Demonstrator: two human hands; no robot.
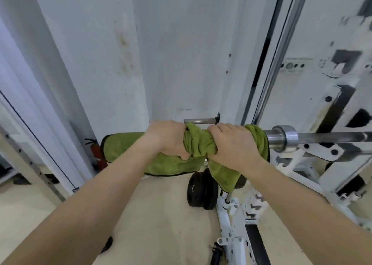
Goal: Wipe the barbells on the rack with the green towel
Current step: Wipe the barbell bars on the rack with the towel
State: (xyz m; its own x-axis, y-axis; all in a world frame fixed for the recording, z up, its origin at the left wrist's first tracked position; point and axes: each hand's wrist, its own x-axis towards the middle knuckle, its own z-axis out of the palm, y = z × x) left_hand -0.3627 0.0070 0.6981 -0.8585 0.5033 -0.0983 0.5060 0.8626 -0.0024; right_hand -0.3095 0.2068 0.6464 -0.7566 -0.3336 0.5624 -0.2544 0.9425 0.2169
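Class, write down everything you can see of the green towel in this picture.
The green towel is a soft, fuzzy cloth with a dark stitched edge. It is wrapped around the barbell, bunched between the hands. The left hand and right hand grip it from above, side by side. One part spreads smooth past the left hand; a corner hangs below the right hand.

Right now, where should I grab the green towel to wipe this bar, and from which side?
Grip the green towel where it wraps the barbell, coming from above, as the left hand and right hand do. The bar lies level, so fingers curl over it; the loose ends hanging below press nothing against the metal.
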